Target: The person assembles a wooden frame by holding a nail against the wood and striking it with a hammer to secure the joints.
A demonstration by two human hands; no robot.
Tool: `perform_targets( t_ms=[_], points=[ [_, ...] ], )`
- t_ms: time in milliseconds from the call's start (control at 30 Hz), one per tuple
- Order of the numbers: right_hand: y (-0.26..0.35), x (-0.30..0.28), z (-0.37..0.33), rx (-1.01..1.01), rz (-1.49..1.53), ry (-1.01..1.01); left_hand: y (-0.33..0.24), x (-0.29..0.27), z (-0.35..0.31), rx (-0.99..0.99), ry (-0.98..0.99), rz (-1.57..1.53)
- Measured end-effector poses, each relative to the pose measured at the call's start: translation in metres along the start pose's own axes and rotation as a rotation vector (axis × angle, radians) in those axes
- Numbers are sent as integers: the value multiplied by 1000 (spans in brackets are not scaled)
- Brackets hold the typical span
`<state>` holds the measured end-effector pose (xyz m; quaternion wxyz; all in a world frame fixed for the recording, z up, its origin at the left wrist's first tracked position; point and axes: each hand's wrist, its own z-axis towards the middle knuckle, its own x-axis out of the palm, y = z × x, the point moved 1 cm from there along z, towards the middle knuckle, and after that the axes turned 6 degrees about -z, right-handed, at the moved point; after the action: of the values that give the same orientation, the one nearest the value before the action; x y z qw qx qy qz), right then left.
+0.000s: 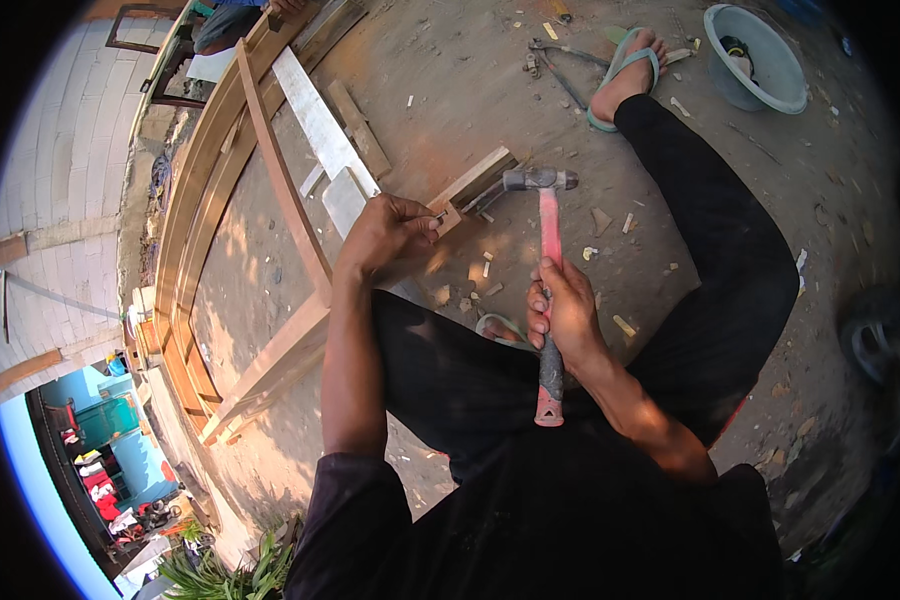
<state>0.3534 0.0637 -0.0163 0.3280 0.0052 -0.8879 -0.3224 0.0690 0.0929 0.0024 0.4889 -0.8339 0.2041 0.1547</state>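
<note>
My right hand (570,315) is wrapped round the red and grey handle of a hammer (550,225), held head up above my lap. Its dark metal head points left, towards a wooden bar (478,178). Beside that bar's near end, my left hand (395,235) is closed in a pinch, thumb and forefinger on a thin dark nail (440,216). The fingers partly hide the nail and the wood under it. A long wooden beam (275,350) runs from behind my left forearm towards the lower left.
Curved-looking wooden frame rails (200,150) stretch along the left, with a pale flat board (315,110) beside them. A grey bucket (760,65) stands at the upper right. Pincers (570,50) and wood chips lie on the dirt. Another person's leg (225,28) shows at the top left.
</note>
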Motion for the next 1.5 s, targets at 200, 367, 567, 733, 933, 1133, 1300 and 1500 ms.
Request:
perform_targets(
  t_ms=[200, 367, 567, 733, 933, 1133, 1300, 1500],
  points=[
    [8, 1, 7, 60, -279, 133, 0, -2, 0, -84, 9, 42],
    [6, 8, 5, -57, -77, -80, -5, 2, 3, -64, 40, -59],
    [12, -17, 5, 58, -332, 186, 4, 3, -9, -62, -10, -42],
    [0, -64, 15, -39, -252, -178, -27, 27, -12, 105, -192, 660],
    [-24, -74, 30, 27, -256, -283, -40, 21, -21, -35, -130, 621],
    [-36, -71, 43, 30, -256, -251, -29, 21, -17, 30, -129, 554],
    [-40, -82, 44, 19, -306, -246, -25, 13, -14, 237, -92, 195],
    [-37, -74, 54, 10, -298, -319, 4, 34, -20, 213, -249, 816]
  ],
)
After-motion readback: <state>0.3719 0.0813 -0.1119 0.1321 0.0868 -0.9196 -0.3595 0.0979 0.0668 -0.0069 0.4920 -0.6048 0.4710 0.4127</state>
